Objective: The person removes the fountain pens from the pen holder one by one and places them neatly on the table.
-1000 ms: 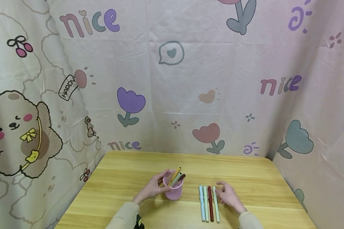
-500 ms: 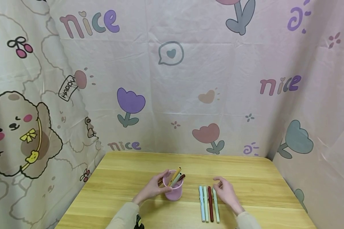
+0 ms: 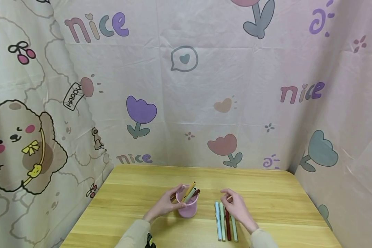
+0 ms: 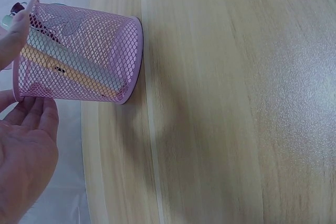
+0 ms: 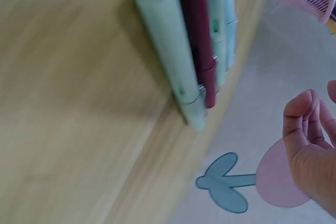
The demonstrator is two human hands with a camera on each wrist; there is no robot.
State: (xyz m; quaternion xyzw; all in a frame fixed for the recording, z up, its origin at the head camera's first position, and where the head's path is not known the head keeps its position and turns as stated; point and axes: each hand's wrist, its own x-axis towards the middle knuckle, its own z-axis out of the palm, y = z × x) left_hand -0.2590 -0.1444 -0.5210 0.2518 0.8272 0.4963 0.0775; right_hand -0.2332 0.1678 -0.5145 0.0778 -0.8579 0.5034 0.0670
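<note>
My left hand (image 3: 164, 205) grips a pink mesh pen holder (image 3: 189, 210) by its rim, thumb on the near side. Inside it lean a yellow pen (image 3: 190, 187), a pale green pen (image 4: 79, 55) and a dark red pen (image 3: 198, 192). My right hand (image 3: 238, 208), its fingers loosely bent and holding nothing, hovers over the upper ends of a row of pens. From left to right the row has a light blue pen (image 3: 218, 224), a pale green pen (image 3: 223, 227), a dark red pen (image 3: 228, 229) and another pale green pen (image 5: 170, 45). The hand hides some pen tops in the head view.
The pens and the holder are on a wooden table (image 3: 127, 193). Behind it hangs a printed cloth (image 3: 189, 93), which also covers both sides.
My right hand has moved left, from beside the rightmost pale green pen to above the row's upper ends. The left hand and the pen holder stay in place.
</note>
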